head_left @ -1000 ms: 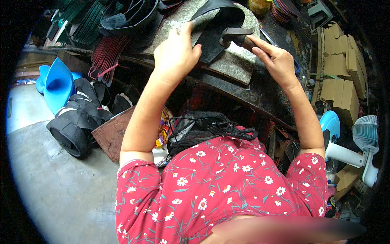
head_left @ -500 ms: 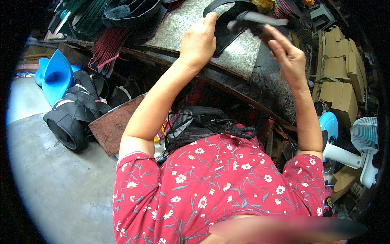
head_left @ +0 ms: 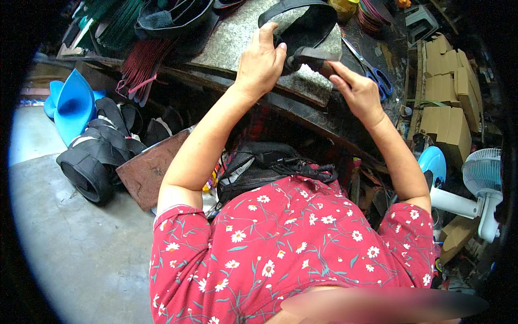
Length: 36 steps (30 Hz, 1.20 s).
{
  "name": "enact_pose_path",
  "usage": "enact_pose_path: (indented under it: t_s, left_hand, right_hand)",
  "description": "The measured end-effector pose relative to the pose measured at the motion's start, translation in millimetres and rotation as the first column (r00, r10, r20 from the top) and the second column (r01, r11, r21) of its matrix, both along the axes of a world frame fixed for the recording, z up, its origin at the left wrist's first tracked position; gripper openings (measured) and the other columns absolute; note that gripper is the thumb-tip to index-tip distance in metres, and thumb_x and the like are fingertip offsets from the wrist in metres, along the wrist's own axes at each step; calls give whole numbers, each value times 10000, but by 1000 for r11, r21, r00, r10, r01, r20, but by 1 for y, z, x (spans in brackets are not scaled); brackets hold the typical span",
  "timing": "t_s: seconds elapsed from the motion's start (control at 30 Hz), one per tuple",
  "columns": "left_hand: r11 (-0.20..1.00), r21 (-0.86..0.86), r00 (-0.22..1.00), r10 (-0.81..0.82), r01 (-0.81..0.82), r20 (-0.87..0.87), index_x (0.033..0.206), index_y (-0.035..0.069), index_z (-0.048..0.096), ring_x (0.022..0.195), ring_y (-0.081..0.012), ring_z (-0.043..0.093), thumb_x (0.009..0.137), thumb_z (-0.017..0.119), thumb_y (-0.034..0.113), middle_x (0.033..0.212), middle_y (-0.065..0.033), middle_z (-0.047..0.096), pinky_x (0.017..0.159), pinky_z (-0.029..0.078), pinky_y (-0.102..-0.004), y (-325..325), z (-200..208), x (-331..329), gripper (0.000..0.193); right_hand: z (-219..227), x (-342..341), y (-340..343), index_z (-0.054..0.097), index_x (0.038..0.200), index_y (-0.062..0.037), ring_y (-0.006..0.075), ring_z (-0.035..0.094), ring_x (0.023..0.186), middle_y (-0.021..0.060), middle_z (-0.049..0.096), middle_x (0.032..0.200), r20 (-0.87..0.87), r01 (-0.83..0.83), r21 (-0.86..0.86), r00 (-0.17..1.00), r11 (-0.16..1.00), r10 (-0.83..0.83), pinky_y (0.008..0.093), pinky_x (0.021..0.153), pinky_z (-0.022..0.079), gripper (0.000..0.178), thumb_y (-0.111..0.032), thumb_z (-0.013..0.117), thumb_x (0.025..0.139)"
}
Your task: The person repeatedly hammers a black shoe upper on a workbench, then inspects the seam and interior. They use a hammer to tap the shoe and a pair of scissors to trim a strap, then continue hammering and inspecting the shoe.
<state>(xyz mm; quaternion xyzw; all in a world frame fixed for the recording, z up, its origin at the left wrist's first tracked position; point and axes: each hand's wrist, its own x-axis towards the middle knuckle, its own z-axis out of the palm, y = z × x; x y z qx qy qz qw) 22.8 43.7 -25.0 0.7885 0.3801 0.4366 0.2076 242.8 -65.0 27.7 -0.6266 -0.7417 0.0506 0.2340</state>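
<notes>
My left hand (head_left: pixel 260 66) is closed on the near edge of a black curved piece (head_left: pixel 310 27) that looks like a shoe upper, a band bent into a loop. The piece rests on a grey speckled slab (head_left: pixel 226 46). In my right hand (head_left: pixel 359 92) is a hammer (head_left: pixel 318 54), gripped by its brown handle. Its dark head is low, close to my left fingertips and the near edge of the black piece; whether it touches cannot be made out. Blue-handled scissors (head_left: pixel 382 81) lie on the dark bench to the right of the slab.
Stacks of dark red strips (head_left: pixel 145 65) and black bands (head_left: pixel 175 21) occupy the bench's left side. A yellow container (head_left: pixel 343 8) stands behind the slab. Cardboard boxes (head_left: pixel 445 129) and a fan (head_left: pixel 483 173) are at right. Black rolled pieces (head_left: pixel 89 170) lie at left.
My right hand has swung the hammer down and left toward my left hand, uncovering the scissors. The black piece has shifted slightly and its loop shows more openly.
</notes>
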Motion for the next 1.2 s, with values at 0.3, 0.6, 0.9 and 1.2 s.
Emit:
enact_pose_path:
  t_s: [0.3,0.6,0.9,1.2]
  left_hand:
    - [997,-52,998,-64,65,22,1341,63,406,1022,-486,571,919,554,171,1140,-285,583,898,458,-512,4,5,-3,459]
    - [988,152,999,40,-38,-16,1325,68,506,1045,-391,597,728,509,-98,1202,-189,596,911,482,-457,34,42,-12,620]
    - [732,614,943,-118,295,-312,1198,304,629,835,-248,650,800,618,106,982,-48,628,685,543,-343,27,113,-8,444]
    - [846,521,888,321,-112,-330,1365,208,522,916,-298,676,862,563,50,1026,-99,671,764,558,-393,77,145,-145,528]
  right_hand:
    - [1,4,0,676,1225,-236,285,702,888,99,708,1048,-75,-54,69,995,996,59,354,714,557,341,-397,618,929]
    - [2,69,-50,725,1116,-217,269,634,778,61,650,858,112,-43,140,993,989,27,359,707,514,357,-372,724,795]
    - [74,12,67,371,1486,-110,314,494,1261,159,501,1405,-84,-285,277,944,918,319,419,1079,381,946,-371,827,700]
    - [64,-110,218,390,1474,-128,133,570,993,59,610,1047,-687,-602,-54,601,797,408,277,797,496,820,-203,795,765]
